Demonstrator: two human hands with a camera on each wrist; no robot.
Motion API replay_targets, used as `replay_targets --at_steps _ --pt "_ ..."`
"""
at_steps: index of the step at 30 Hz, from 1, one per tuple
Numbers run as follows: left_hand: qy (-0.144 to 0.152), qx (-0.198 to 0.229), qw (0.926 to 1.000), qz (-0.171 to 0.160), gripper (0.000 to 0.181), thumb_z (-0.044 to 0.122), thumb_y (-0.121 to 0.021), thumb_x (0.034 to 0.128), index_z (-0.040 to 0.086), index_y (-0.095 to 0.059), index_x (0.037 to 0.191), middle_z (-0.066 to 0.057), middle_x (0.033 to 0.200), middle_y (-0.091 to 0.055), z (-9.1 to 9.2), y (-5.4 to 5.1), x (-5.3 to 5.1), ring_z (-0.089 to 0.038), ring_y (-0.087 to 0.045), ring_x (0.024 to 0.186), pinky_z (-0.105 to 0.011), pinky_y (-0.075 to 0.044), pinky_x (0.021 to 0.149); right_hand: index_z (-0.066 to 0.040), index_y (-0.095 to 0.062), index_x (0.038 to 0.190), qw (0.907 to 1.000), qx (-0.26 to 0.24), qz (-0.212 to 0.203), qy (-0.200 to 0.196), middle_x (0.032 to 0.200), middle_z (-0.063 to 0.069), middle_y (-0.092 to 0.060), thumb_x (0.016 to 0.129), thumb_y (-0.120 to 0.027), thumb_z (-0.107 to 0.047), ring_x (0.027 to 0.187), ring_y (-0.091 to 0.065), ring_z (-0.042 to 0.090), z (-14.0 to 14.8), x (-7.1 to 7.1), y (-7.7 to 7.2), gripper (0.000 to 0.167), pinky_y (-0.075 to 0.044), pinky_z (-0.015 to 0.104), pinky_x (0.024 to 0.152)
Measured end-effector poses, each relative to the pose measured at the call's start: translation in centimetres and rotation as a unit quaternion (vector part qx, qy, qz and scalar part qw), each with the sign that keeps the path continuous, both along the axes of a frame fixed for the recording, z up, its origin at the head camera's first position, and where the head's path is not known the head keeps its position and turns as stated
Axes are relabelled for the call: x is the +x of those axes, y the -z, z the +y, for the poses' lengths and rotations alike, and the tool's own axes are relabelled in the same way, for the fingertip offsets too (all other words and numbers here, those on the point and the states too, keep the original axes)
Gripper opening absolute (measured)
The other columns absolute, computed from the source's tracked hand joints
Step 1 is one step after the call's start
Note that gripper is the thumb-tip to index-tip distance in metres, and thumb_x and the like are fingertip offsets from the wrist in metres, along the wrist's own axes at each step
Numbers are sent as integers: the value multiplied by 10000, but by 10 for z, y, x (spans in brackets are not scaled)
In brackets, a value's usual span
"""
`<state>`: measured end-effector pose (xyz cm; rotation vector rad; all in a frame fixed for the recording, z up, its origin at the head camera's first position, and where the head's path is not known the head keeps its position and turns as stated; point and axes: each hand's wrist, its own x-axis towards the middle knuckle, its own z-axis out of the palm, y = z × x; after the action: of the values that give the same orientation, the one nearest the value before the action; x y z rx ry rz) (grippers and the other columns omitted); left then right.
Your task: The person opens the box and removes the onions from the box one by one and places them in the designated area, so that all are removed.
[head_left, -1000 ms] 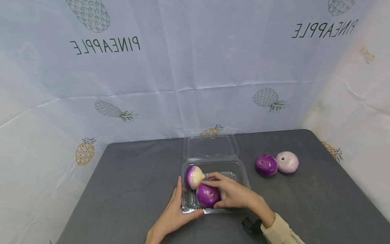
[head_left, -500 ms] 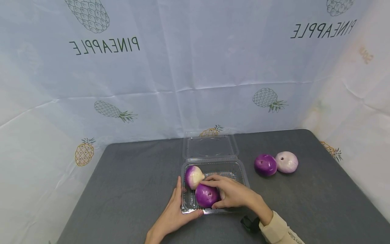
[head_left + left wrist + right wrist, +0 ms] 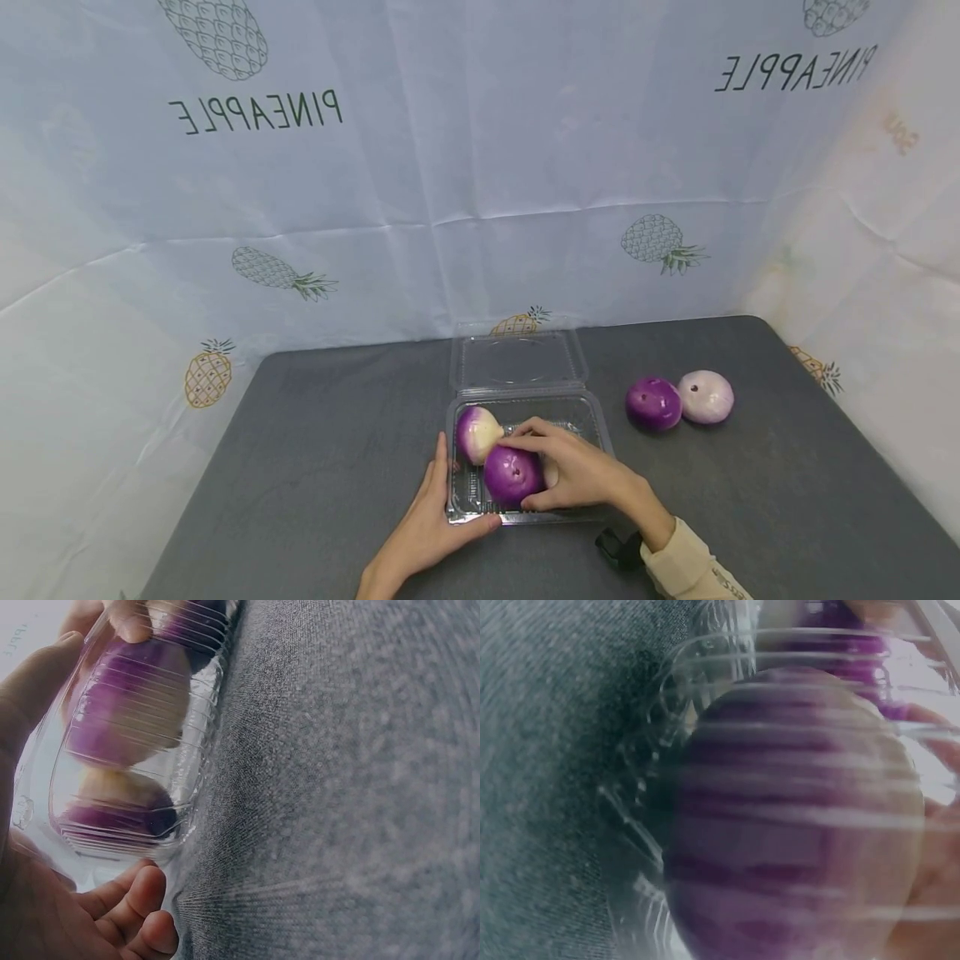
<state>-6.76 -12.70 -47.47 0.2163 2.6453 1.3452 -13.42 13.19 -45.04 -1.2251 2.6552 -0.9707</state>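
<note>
In the head view my left hand [image 3: 435, 517] rests at the near left corner of an open clear plastic clamshell box [image 3: 592, 425], its thumb along the front edge and its fingers beside the left wall. My right hand [image 3: 573, 471] reaches over the box and pinches a glossy purple onion [image 3: 512, 477] between thumb and fingers. Behind that lies a purple-and-white onion [image 3: 478, 435] with its pale tip pointing right. A third onion [image 3: 795, 817], seen through the ribbed wall in the right wrist view, is mostly covered by my right hand from above.
On the dark grey table [image 3: 352, 433], right of the box, sit another purple onion [image 3: 654, 404] and a pale onion [image 3: 707, 397], touching. The box's raised lid [image 3: 517, 362] leans toward the pineapple-print curtain [image 3: 450, 167] at the back. A black object [image 3: 618, 550] lies by the right wrist.
The pinched onion has turned slightly and shifted a little away from the front edge, with the right hand's fingers arching more. The left hand stays where it was.
</note>
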Motion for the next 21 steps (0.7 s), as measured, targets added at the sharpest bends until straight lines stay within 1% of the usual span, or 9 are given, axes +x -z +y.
replay_targets --at_steps 6,10,12,14,16,21 --pt "-22 -23 10000 -33 1346 546 -858 750 66 22 1647 -153 1463 -473 0 0 -1 -329 -465 1374 -609 -383 1119 -228 -614 1419 9991 -385 -128 145 1299 0 -566 723 -921 -285 1146 -598 187 3 2 -3 764 -551 391 951" --pt "-47 -47 10000 -20 1350 545 -861 745 64 20 1647 -128 1438 -486 1 1 -2 -298 -480 1345 -589 -392 1116 -221 -606 1419 9971 -680 -289 170 1272 5 -536 730 -915 -247 1123 -593 175 5 0 -4 755 -557 351 938" --pt "-59 -50 10000 -3 1352 542 -864 742 63 18 1647 -117 1430 -491 0 1 -2 -287 -483 1341 -582 -390 1121 -231 -596 1420 9966 -733 -323 204 1267 6 -519 735 -910 -243 1120 -590 173 6 -1 -4 754 -558 349 934" --pt "-67 -57 10000 11 1351 542 -865 741 65 16 1648 -118 1432 -490 0 1 -2 -289 -480 1347 -583 -386 1124 -236 -586 1423 9962 -774 -310 243 1270 10 -506 737 -909 -241 1121 -590 176 6 -1 -3 759 -559 350 933" --pt "-55 -40 10000 5 1350 543 -864 743 68 18 1648 -131 1441 -485 1 1 -2 -303 -473 1359 -592 -380 1127 -215 -582 1426 9959 -819 -257 300 1270 17 -497 730 -913 -236 1122 -589 177 7 -2 -4 772 -561 351 933" --pt "-38 -10 10000 -22 1348 542 -864 745 71 20 1649 -167 1468 -470 1 1 -1 -333 -459 1381 -607 -374 1128 -195 -591 1422 9935 -1001 -76 542 1246 16 -489 704 -926 -226 1113 -569 159 7 -2 -5 793 -558 336 932"
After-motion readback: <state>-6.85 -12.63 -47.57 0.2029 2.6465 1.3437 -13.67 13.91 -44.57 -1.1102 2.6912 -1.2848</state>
